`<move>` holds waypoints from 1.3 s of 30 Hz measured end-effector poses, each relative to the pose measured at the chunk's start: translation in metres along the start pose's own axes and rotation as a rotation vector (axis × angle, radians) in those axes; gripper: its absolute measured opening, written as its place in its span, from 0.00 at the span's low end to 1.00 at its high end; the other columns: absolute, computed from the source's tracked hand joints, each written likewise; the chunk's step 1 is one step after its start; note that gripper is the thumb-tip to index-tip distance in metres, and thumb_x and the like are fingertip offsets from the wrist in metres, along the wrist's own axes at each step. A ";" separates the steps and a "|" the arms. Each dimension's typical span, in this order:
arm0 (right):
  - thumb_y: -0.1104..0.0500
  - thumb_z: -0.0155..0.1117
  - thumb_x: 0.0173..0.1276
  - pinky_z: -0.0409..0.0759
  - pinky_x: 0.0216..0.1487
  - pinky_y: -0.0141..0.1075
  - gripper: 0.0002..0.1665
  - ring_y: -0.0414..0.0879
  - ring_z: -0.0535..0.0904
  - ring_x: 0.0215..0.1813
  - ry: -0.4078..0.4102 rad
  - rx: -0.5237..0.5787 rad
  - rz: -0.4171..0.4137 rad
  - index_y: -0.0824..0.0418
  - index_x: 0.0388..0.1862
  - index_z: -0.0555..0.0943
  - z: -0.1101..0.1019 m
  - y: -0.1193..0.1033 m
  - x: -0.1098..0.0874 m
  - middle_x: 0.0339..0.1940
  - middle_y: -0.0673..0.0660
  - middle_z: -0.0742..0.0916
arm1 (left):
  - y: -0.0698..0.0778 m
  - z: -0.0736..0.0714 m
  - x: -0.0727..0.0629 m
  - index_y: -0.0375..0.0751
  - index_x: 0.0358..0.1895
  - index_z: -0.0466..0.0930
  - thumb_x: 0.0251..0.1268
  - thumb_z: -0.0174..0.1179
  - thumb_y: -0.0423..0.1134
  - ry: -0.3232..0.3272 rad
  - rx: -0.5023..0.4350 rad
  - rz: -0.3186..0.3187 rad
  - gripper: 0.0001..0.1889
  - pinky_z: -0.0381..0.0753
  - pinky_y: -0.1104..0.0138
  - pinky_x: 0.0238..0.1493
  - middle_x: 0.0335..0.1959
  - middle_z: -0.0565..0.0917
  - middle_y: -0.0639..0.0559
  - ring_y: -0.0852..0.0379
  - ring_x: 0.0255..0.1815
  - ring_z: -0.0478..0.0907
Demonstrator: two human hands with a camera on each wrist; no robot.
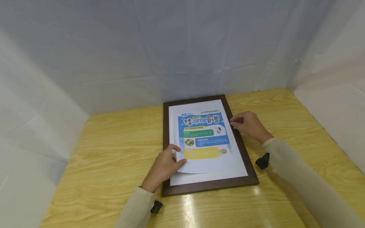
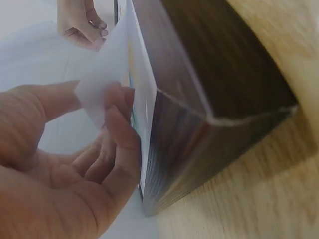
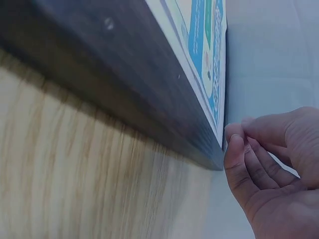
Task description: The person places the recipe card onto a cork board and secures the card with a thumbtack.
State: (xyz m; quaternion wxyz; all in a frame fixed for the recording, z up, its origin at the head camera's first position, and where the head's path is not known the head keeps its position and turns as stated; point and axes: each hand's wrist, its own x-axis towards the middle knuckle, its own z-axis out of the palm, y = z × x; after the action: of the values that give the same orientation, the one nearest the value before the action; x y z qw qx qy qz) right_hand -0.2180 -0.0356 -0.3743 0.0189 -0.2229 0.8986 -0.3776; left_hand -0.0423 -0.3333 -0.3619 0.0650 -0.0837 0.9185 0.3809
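A printed sheet (image 1: 204, 142) with blue, green and yellow panels lies on the white backing of a dark brown picture frame (image 1: 210, 186). My left hand (image 1: 165, 163) pinches the sheet's lower left corner between thumb and fingers. In the left wrist view, that corner (image 2: 102, 79) is raised above the frame. My right hand (image 1: 247, 125) is over the frame's right side, thumb and fingertips brought together. Seen from the right wrist, its fingertips (image 3: 234, 144) are right beside the frame's edge; I cannot tell whether they hold anything thin.
The frame lies on a yellow wood-grain table (image 1: 114, 158), its far edge close to a pale sheet-covered wall (image 1: 182, 47). Similar pale covering (image 1: 336, 82) stands along the right side. A small black device (image 1: 263, 161) is at the right wrist, another (image 1: 156, 206) at the left.
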 end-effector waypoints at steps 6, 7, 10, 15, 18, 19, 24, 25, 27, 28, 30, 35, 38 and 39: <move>0.65 0.65 0.72 0.85 0.40 0.40 0.11 0.53 0.82 0.41 -0.025 -0.005 0.047 0.70 0.49 0.85 0.009 -0.013 0.006 0.44 0.64 0.88 | -0.002 -0.005 -0.003 0.35 0.54 0.79 0.66 0.68 0.37 -0.063 0.024 0.062 0.17 0.81 0.64 0.30 0.31 0.81 0.49 0.55 0.29 0.78; 0.65 0.65 0.72 0.84 0.41 0.41 0.12 0.53 0.82 0.42 -0.028 -0.003 0.051 0.70 0.50 0.85 0.010 -0.015 0.008 0.45 0.65 0.88 | -0.003 -0.006 -0.002 0.35 0.53 0.79 0.66 0.68 0.37 -0.064 0.029 0.076 0.16 0.80 0.64 0.30 0.30 0.81 0.49 0.55 0.29 0.78; 0.65 0.66 0.72 0.84 0.44 0.43 0.12 0.54 0.81 0.43 -0.038 0.001 0.046 0.70 0.50 0.85 0.014 -0.020 0.012 0.46 0.64 0.87 | -0.003 -0.007 -0.002 0.35 0.53 0.79 0.66 0.68 0.37 -0.072 0.041 0.097 0.16 0.79 0.64 0.28 0.29 0.81 0.50 0.55 0.27 0.77; 0.65 0.66 0.72 0.83 0.46 0.45 0.12 0.54 0.81 0.44 -0.055 0.022 0.016 0.71 0.50 0.85 0.022 -0.027 0.023 0.46 0.64 0.87 | -0.004 -0.009 -0.003 0.36 0.52 0.79 0.66 0.68 0.40 -0.090 0.069 0.085 0.16 0.77 0.65 0.27 0.29 0.80 0.50 0.55 0.26 0.75; 0.64 0.66 0.72 0.83 0.47 0.44 0.11 0.53 0.81 0.44 -0.062 0.020 0.018 0.70 0.49 0.85 0.027 -0.032 0.030 0.46 0.64 0.87 | -0.005 -0.010 -0.004 0.36 0.52 0.80 0.67 0.68 0.41 -0.095 0.064 0.083 0.17 0.77 0.65 0.27 0.29 0.79 0.51 0.55 0.26 0.75; 0.64 0.67 0.71 0.83 0.47 0.44 0.11 0.53 0.82 0.43 -0.063 0.019 0.019 0.70 0.49 0.85 0.029 -0.033 0.032 0.45 0.63 0.87 | -0.006 -0.010 -0.004 0.36 0.53 0.79 0.67 0.67 0.41 -0.096 0.059 0.086 0.17 0.77 0.65 0.26 0.29 0.79 0.51 0.55 0.26 0.75; 0.64 0.68 0.70 0.84 0.49 0.45 0.11 0.52 0.83 0.43 -0.076 0.020 0.015 0.68 0.48 0.86 0.037 -0.042 0.042 0.45 0.62 0.88 | -0.007 -0.011 -0.003 0.37 0.52 0.80 0.68 0.67 0.42 -0.115 0.044 0.090 0.16 0.78 0.64 0.27 0.30 0.80 0.51 0.56 0.26 0.76; 0.64 0.68 0.70 0.85 0.50 0.45 0.11 0.52 0.83 0.43 -0.080 0.023 0.020 0.68 0.48 0.87 0.038 -0.044 0.044 0.45 0.62 0.88 | -0.007 -0.011 -0.003 0.37 0.52 0.80 0.68 0.67 0.42 -0.119 0.044 0.089 0.16 0.78 0.64 0.27 0.30 0.80 0.51 0.56 0.26 0.76; 0.63 0.68 0.70 0.85 0.52 0.46 0.11 0.52 0.83 0.44 -0.088 0.026 0.024 0.67 0.48 0.87 0.041 -0.048 0.047 0.46 0.61 0.89 | -0.007 -0.010 -0.004 0.38 0.51 0.80 0.68 0.67 0.43 -0.127 0.042 0.085 0.15 0.78 0.65 0.27 0.29 0.80 0.51 0.56 0.26 0.76; 0.63 0.68 0.70 0.84 0.53 0.46 0.12 0.52 0.83 0.45 -0.093 0.026 0.027 0.67 0.49 0.87 0.042 -0.050 0.049 0.46 0.61 0.89 | -0.007 -0.010 -0.004 0.38 0.51 0.80 0.68 0.67 0.42 -0.130 0.043 0.085 0.15 0.78 0.65 0.27 0.29 0.80 0.52 0.56 0.26 0.76; 0.63 0.68 0.70 0.83 0.56 0.46 0.12 0.52 0.83 0.47 -0.101 0.029 0.031 0.66 0.50 0.87 0.046 -0.053 0.052 0.47 0.61 0.89 | -0.007 -0.009 -0.005 0.38 0.50 0.81 0.68 0.67 0.42 -0.133 0.048 0.086 0.14 0.78 0.65 0.27 0.29 0.80 0.52 0.57 0.25 0.76; 0.64 0.66 0.72 0.82 0.58 0.47 0.12 0.52 0.83 0.49 -0.130 0.050 0.016 0.67 0.51 0.86 0.055 -0.061 0.061 0.47 0.61 0.88 | -0.006 -0.010 -0.009 0.38 0.48 0.82 0.68 0.68 0.41 -0.144 0.064 0.109 0.13 0.77 0.65 0.25 0.28 0.79 0.53 0.57 0.24 0.75; 0.63 0.66 0.73 0.82 0.58 0.46 0.11 0.52 0.83 0.48 -0.145 0.070 0.018 0.67 0.50 0.86 0.061 -0.067 0.065 0.46 0.61 0.88 | -0.006 -0.009 -0.010 0.39 0.48 0.82 0.67 0.68 0.41 -0.152 0.067 0.123 0.12 0.77 0.66 0.24 0.28 0.79 0.53 0.58 0.23 0.74; 0.63 0.66 0.73 0.81 0.58 0.46 0.11 0.51 0.83 0.48 -0.148 0.078 0.020 0.67 0.49 0.86 0.062 -0.069 0.066 0.46 0.60 0.88 | -0.006 -0.008 -0.011 0.39 0.48 0.82 0.67 0.68 0.41 -0.154 0.067 0.127 0.12 0.77 0.66 0.24 0.28 0.79 0.54 0.58 0.23 0.74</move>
State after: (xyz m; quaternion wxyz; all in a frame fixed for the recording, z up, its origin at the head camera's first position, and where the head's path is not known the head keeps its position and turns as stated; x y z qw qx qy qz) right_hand -0.2386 -0.1471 -0.3625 0.0977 -0.2404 0.8815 -0.3946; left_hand -0.0312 -0.3426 -0.3584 0.1137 0.0063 0.9265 0.3587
